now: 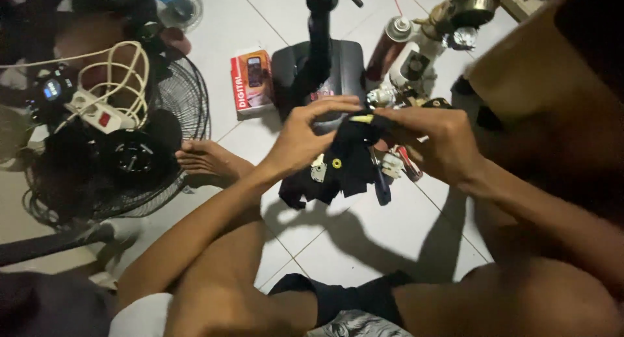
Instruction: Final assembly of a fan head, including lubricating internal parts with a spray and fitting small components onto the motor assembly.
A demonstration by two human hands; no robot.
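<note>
Item: black fan housing part (338, 161), irregular, with a small yellow ring and a pale metal tab on its near face; held above the tiled floor (364, 239) at frame centre. Left hand (302, 139): grip clamped on the part's upper edge from the 9 o'clock side, thumb and fingers pinching. Right hand (435, 145): grip closed on the same upper edge from 3 o'clock, fingertips meeting the left's at a small yellow piece at 12 o'clock. The bulk of the part hung below both grips, toward 6 o'clock, unsupported. Risks, as judged: both holds sat on one narrow edge, so a pull could have twisted the part loose and dropped it onto the tiles; small white connectors (393, 165) and loose wires beside the right hand might have snagged or torn; dim light made the fine pieces hard to see. Surroundings: fan stand base (318, 70) at 12 o'clock, boxed meter (252, 80) at 11, fan grille (175, 116) and white power strip (97, 113) at 9, spray can (390, 44) at 1.
</note>
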